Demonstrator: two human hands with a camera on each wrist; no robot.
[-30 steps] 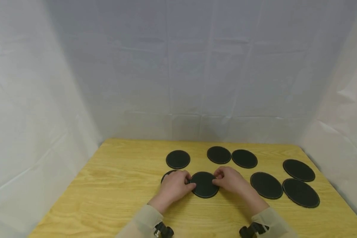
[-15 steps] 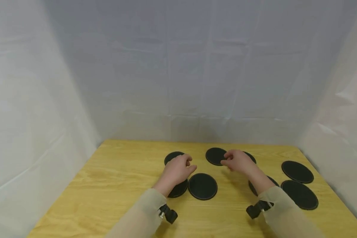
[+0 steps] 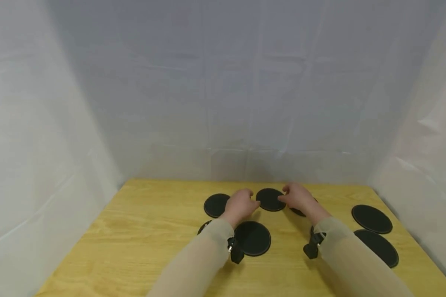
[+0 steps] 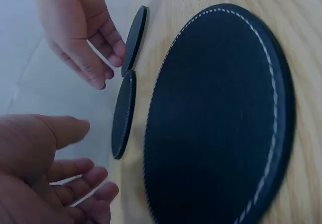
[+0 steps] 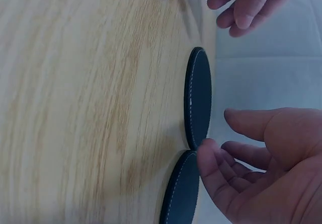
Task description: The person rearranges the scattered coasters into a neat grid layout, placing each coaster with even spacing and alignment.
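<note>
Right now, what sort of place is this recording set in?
Probably a staged recording booth rather than a lived-in room: white sheeting hangs behind and at both sides, enclosing a bare wooden table that holds only identical round black coasters.

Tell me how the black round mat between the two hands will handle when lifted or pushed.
The black mat looks thin and flat, so probably light and hard to pinch off the table. Its stitched edge suggests it flexes somewhat. Lying flat, it should slide, not roll.

Light yellow wood-grain counter (image 3: 141, 247); creased white fabric backdrop (image 3: 223, 90) hangs behind and on both sides. Even, soft light.
</note>
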